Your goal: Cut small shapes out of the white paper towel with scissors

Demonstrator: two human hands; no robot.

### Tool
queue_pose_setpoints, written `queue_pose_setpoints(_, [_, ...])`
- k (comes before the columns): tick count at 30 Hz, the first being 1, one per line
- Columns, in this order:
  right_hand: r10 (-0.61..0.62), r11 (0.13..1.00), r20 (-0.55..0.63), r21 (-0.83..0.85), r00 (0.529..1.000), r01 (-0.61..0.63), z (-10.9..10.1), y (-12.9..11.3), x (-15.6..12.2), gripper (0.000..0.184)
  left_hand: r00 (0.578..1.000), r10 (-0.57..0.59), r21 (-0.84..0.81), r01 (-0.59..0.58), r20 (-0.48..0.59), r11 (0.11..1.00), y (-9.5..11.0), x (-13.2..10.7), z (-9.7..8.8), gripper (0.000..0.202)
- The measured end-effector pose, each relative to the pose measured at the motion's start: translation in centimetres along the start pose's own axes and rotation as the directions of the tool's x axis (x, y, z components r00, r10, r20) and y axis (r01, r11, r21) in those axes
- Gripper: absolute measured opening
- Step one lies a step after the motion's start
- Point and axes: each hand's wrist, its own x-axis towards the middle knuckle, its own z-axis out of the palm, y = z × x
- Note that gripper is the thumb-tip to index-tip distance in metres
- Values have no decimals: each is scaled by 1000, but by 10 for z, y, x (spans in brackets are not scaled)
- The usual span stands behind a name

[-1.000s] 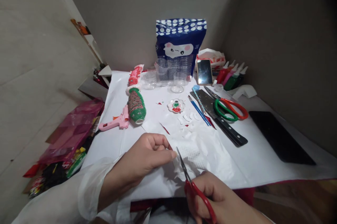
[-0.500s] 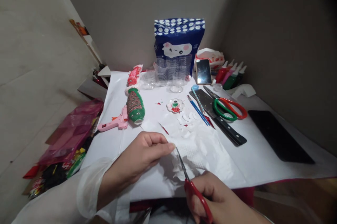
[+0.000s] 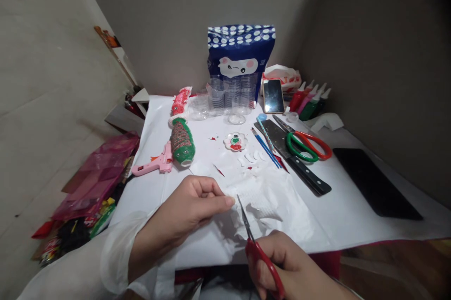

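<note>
My right hand (image 3: 278, 262) is wrapped round the red handles of a pair of scissors (image 3: 249, 232), whose blades point up and away, just right of my left fingertips. My left hand (image 3: 202, 201) is closed in a pinch of thumb and forefinger; what it pinches is too small to make out. Crumpled white tissue (image 3: 262, 203) lies on the table under the blades. Beyond it are several small white curved pieces (image 3: 251, 158) and a flower-shaped paint dish (image 3: 235, 141) with red and green paint.
At left stand a green fish-shaped craft (image 3: 183, 145) and a pink glue gun (image 3: 160, 161). To the right lie a cleaver (image 3: 306, 175), larger scissors with green and orange handles (image 3: 299, 145), blue brushes (image 3: 266, 147) and a black slab (image 3: 377, 182). A phone (image 3: 273, 96) leans at the back.
The scissor blades have drawn slightly away from my left fingertips, leaving a small gap. My left hand stays almost in place, still pinched.
</note>
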Motion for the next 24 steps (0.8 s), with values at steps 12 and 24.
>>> queue_pose_setpoints(12, [-119, 990, 71, 81, 990, 113, 4, 1, 11, 54, 999, -22, -116, 25, 26, 993, -1, 0, 3, 26])
queue_pose_setpoints(24, [-251, 961, 110, 150, 962, 233, 1, 16, 19, 57, 1000, 22, -134, -18, 22, 991, -9, 1, 5, 24])
